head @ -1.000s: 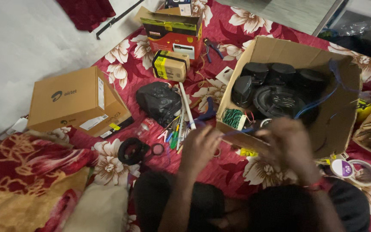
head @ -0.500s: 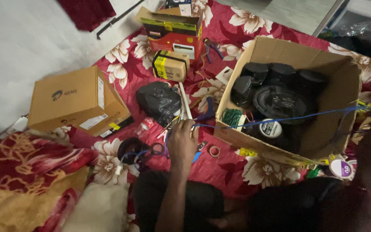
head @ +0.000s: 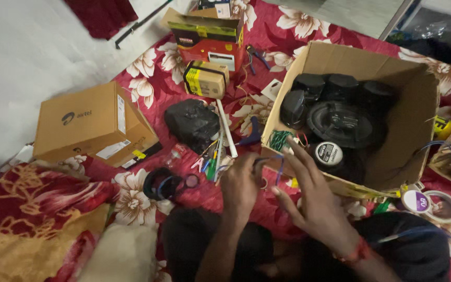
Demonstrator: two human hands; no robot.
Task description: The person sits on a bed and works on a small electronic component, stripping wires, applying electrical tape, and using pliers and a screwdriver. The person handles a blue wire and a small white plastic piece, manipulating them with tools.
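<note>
We record a change from half a second ago: the blue wire, then drawn taut from the left hand across the open cardboard box [head: 309,68] toward the right hand far out at the frame's edge, is no longer stretched. The right hand [head: 309,201] has come back in and now sits just beside the left hand [head: 244,185], in front of the box's near wall. In our judgement this means the pulled-out length is now being gathered or worked between the fingers rather than drawn further.

The blue wire [head: 279,166] shows as a short loop between the two hands. The left hand is curled and pinches one end of it at the fingertips. The right hand is spread, fingers extended toward the loop; whether it actually grips the wire we cannot tell.

Inside the box lie black round speakers [head: 340,122] and a bundle of green wire [head: 279,140]. Left of the hands, on the red floral cloth [head: 298,31], we note a black pouch [head: 193,124], a white tube [head: 226,128], and a closed brown carton [head: 92,125]. A roll of tape [head: 416,200] lies to the right, near the box corner.
</note>
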